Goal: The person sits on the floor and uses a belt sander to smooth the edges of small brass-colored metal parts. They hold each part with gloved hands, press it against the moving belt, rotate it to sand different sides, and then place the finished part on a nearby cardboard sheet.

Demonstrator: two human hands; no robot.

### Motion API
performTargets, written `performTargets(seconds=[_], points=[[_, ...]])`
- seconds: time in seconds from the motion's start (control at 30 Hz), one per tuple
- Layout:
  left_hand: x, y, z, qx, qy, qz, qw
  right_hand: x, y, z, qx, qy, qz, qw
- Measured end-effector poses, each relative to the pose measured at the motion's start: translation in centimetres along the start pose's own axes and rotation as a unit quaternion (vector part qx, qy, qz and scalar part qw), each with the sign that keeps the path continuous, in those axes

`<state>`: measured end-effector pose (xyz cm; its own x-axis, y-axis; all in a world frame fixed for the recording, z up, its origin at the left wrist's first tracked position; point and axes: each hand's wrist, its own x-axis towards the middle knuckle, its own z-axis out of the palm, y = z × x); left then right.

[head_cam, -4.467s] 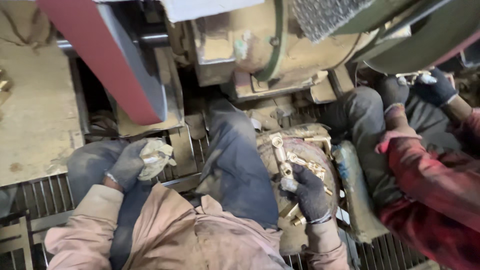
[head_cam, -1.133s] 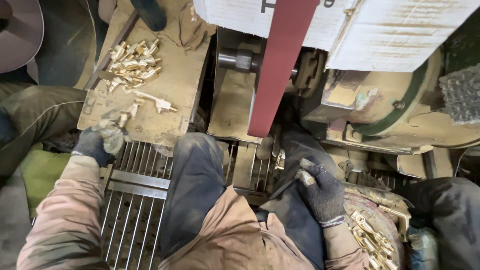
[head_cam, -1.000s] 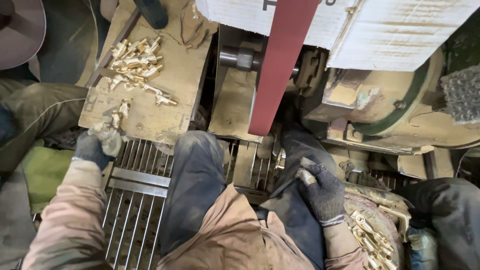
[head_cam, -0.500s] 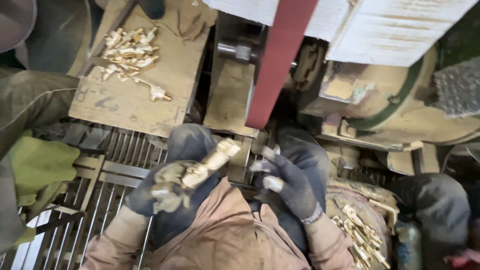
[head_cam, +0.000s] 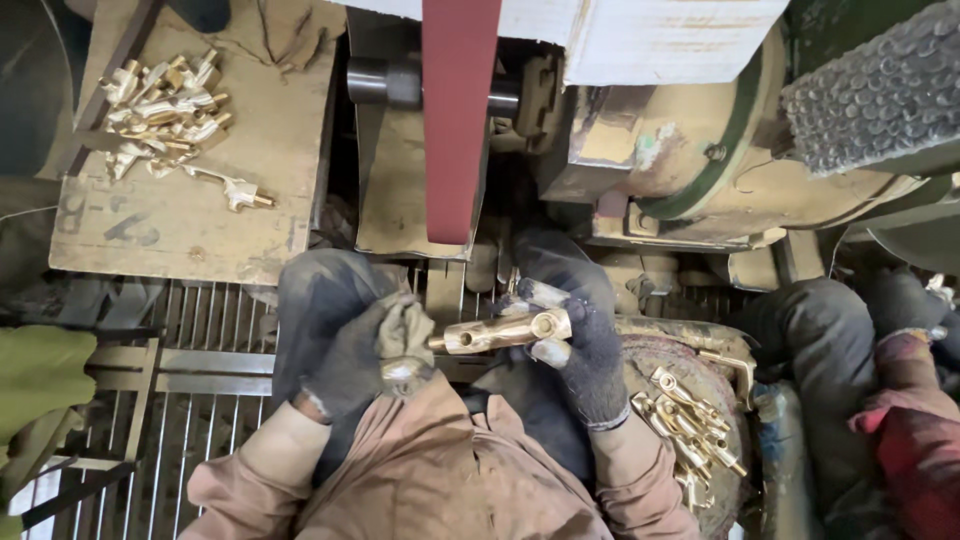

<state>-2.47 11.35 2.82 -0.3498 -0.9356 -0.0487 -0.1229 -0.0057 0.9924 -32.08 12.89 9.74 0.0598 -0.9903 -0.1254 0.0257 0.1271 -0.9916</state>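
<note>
brass fitting [head_cam: 500,331]: shiny metal | gloves [head_cam: 590,350]: grimy cloth | belt [head_cam: 460,110]: matt, rough

- I see a dark red sanding belt [head_cam: 460,120] running vertically over a steel roller [head_cam: 385,82].
- A dusty wooden board [head_cam: 180,225] sits upper left, with a heap of brass fittings [head_cam: 165,105] on it.
- A second pile of brass fittings [head_cam: 690,425] lies lower right.
- A metal floor grate [head_cam: 200,350] runs below the board.
- Another person's red sleeve [head_cam: 915,450] shows at the right edge.

Dark grey gloves are covering the left hand [head_cam: 355,345] and right hand [head_cam: 585,345], showing against a shiny gold-coloured brass fitting [head_cam: 500,332]. A dark red sanding belt [head_cam: 460,110] is contrasting with the tan wooden board [head_cam: 210,215].
</note>
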Motion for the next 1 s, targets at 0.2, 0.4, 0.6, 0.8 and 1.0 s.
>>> performTargets(seconds=[0.2,0.4,0.6,0.8,1.0], points=[[2.8,-1.9,2.1,-0.029,-0.064,-0.057,0.996,1.3,-0.2,0.9,-0.176,-0.061,-0.138,0.973],[8.2,-3.2,1.1,-0.188,-0.081,-0.066,0.977,5.3,2.0,0.3,-0.130,-0.081,-0.141,0.978],[11.5,-4.2,0.6,-0.044,-0.032,-0.112,0.992,9.4,5.8,0.6,-0.296,-0.007,-0.149,0.943],[12.9,-5.2,0.3,0.563,-0.078,0.177,0.803,10.3,6.4,1.0,-0.297,0.018,-0.179,0.938],[12.8,-4.5,0.4,0.253,-0.030,-0.081,0.964,11.0,5.7,1.6,-0.320,0.022,-0.182,0.930]])
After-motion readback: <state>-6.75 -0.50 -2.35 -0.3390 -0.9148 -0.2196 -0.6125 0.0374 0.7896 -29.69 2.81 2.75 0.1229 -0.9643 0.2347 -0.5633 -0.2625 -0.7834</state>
